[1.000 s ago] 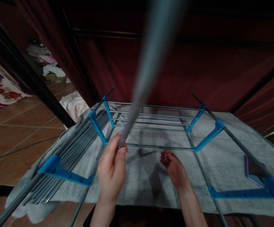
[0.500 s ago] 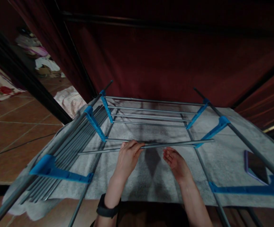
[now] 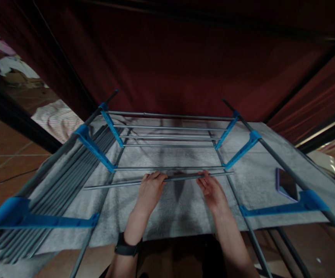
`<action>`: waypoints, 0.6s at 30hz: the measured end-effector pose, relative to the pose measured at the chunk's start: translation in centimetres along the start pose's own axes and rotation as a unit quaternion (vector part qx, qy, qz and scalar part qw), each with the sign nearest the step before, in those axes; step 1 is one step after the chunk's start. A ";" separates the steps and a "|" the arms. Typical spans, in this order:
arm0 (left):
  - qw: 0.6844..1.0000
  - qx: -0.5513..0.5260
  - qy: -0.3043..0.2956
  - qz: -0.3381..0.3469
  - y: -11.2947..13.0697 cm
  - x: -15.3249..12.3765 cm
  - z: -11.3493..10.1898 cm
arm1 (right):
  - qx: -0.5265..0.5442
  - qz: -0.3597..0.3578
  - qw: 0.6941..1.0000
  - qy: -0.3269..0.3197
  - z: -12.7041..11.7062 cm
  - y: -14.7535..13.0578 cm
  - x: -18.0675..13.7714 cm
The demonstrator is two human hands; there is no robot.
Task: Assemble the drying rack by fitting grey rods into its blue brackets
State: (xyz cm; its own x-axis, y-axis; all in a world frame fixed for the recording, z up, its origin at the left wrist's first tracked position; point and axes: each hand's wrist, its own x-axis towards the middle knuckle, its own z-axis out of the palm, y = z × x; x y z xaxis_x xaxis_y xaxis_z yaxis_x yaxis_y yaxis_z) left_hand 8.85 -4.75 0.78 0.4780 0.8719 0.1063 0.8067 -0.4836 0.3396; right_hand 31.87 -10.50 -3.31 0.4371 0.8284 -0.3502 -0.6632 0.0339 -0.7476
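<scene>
Beneath both grips, the left (image 3: 151,191) and the right (image 3: 213,192), the frame (image 3: 280,162) looks partly filled. Beyond them, the far brackets (image 3: 111,126) carry four crossbars and the middle brackets (image 3: 96,150) one, at their low ends. To either side and nearer the person, the near brackets (image 3: 274,209) have no crossbar between them. Bars in the pile (image 3: 77,175), left of the left grip, seem left to fit, as does the loose bar (image 3: 112,185): the left grip is closed over it, and it lies across both grips, just short of the middle brackets' crossbar.

The frame's near ends are cut off; overlaps make the pile hard to count. Whether the bar touches the rails is unclear. The right grip's fingers are half curled at the bar; I cannot tell if they grasp it.
</scene>
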 end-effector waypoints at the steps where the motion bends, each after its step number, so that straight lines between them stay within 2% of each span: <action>1: 1.000 0.004 -0.008 -0.005 -0.1 0.0 0.1 | 0.003 -0.009 1.000 0.007 -0.1 -0.1 0.0; 7: 0.999 0.022 -0.030 -0.025 -0.9 0.0 0.4 | 0.029 -0.017 0.998 0.048 -0.9 -0.8 0.1; 18: 0.998 0.003 -0.059 -0.028 -3.0 -0.7 0.5 | 0.037 -0.042 0.997 0.050 -3.3 -1.4 0.7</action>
State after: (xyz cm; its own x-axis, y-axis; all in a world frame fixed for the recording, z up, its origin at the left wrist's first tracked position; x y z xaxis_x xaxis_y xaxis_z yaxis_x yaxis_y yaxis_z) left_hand 6.26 -3.99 -0.83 0.4698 0.8825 -0.0228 0.8349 -0.4357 0.3364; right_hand 35.13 -11.85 -4.38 0.5484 0.7614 -0.3458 -0.6639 0.1451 -0.7336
